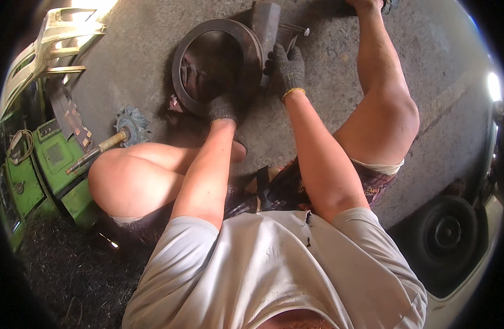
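Note:
A heavy dark metal housing with a round, flanged opening (181, 46) lies on the concrete floor between my legs. A squared metal duct (266, 24) sticks up along its right side. My right hand (290, 68), in a grey knitted glove, is closed on the housing's right side by the foot of the duct. My left hand (223, 108), also gloved, is at the near rim of the opening; its fingers are lost in shadow. Inside the opening some rusty surface shows, mostly dark. A thin rod with a pale tip (301, 30) juts out right of the duct.
At left lie a bladed metal wheel (132, 126) on a shaft (101, 149), a green machine (57, 156) with a coiled cord, and a pale plastic chair (57, 46). A vehicle tyre (446, 233) stands at lower right. My bare legs flank the housing.

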Tool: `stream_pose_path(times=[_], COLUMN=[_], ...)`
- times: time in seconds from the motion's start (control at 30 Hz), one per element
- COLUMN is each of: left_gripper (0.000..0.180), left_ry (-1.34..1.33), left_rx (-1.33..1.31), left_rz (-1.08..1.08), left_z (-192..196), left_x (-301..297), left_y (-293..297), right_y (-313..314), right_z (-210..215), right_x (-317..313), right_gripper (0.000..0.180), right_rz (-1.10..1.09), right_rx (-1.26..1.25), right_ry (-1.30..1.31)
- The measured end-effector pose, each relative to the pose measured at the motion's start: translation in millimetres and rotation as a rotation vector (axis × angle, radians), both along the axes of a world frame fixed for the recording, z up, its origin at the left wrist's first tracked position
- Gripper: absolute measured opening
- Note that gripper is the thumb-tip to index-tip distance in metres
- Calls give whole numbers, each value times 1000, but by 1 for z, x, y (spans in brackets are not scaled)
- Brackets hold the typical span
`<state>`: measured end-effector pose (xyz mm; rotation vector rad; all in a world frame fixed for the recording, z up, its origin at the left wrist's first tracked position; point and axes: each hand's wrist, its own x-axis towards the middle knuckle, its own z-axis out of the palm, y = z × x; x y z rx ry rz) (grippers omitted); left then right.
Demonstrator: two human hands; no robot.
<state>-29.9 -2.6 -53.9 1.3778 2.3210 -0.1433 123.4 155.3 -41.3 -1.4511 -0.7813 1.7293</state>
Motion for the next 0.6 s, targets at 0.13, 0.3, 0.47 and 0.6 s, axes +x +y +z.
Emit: stream_pose_path(times=[0.13, 0.3, 0.47, 0.6], left_gripper=[42, 40, 49, 52], left_ry=[-79, -52, -178, -174], left_rx=[-193, -425, 24, 154], left_rz=[67, -175, -27, -164], left_z=[47, 49, -10, -25], left_x=[5, 0, -11, -11], left_y=[27, 37, 19, 23], right_y=[-11, -24, -18, -22], right_z=[19, 29, 30, 26], right_x=[12, 8, -3, -2], right_gripper=[51, 52, 51, 50], right_rz=[123, 306, 388, 429], right_rx=[258, 133, 355, 404], right_ry=[-484, -630, -702, -744])
